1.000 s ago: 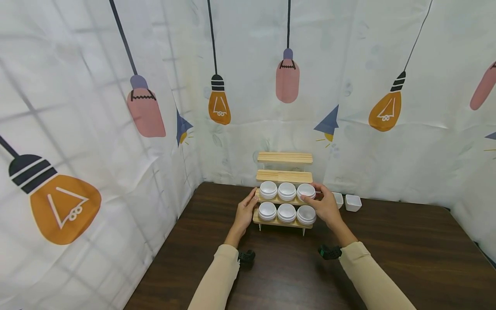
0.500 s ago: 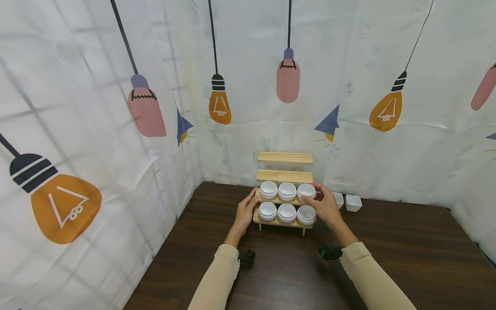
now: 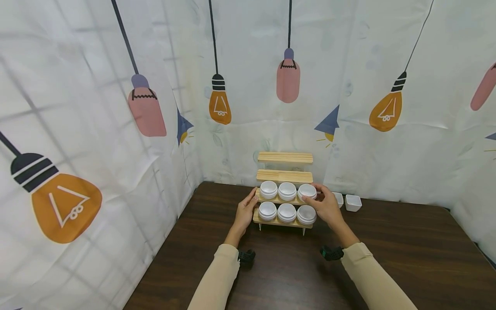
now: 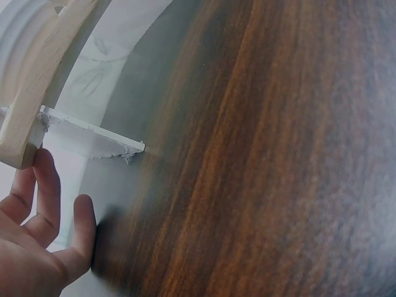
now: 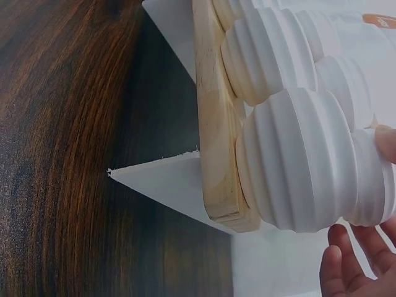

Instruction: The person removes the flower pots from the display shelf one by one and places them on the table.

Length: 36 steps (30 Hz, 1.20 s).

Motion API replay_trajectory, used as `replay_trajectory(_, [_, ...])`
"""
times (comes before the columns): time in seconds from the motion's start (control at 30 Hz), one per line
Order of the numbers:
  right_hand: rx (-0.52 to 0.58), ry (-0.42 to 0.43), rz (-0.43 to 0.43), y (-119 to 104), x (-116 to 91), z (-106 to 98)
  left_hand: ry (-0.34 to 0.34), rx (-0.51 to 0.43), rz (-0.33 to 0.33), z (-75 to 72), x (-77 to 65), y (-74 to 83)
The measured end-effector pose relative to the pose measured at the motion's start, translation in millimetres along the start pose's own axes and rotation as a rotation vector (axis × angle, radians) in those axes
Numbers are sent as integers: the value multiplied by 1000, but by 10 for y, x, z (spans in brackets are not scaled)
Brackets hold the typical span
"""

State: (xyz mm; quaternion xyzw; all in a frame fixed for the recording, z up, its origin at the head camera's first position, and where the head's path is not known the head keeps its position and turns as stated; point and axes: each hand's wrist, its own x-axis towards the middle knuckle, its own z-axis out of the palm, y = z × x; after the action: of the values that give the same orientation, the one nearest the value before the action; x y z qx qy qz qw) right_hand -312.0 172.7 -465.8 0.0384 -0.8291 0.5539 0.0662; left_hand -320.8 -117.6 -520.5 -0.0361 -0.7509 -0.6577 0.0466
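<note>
A tiered wooden stand (image 3: 286,176) on white side supports stands on the dark table. Its two lower boards each bear a row of three white ribbed round bowls (image 3: 286,212). At the stand's left end, my left hand (image 3: 244,212) holds the second board from the bottom; in the left wrist view, bent fingers touch the board's end (image 4: 25,139). My right hand (image 3: 327,208) grips the rightmost bowl (image 3: 307,192) of the upper row, thumb in front and fingers behind. The right wrist view shows that bowl (image 5: 371,185) beyond the lower row's end bowl (image 5: 297,161).
Two small white square cups (image 3: 353,203) stand right of the stand, one partly behind my right hand. The two upper boards (image 3: 285,157) carry nothing. A printed white curtain (image 3: 248,142) hangs behind the table (image 3: 279,271).
My right hand and the bowl it grips have shifted very slightly to the right. The left hand and the stand stay in place.
</note>
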Motion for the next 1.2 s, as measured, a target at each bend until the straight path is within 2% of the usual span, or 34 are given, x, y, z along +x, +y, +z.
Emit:
replay_trajectory(0.3, [-15, -2, 4, -7, -20, -22, -12, -17, 11, -5, 3, 30])
replay_trajectory(0.5, [-24, 6, 10, 7, -18, -33, -42, -17, 5, -47, -114, 282])
replay_trajectory(0.6, [-29, 2, 10, 5, -22, -39, -41, -24, 7, -50, -154, 334])
replay_trajectory(0.83, [-32, -9, 9, 0, -47, -55, 18, -19, -1, 10, 8, -16])
replay_trajectory(1.2, [-38, 2, 8, -8, -73, -83, 14, -14, 6, 11, 8, -6])
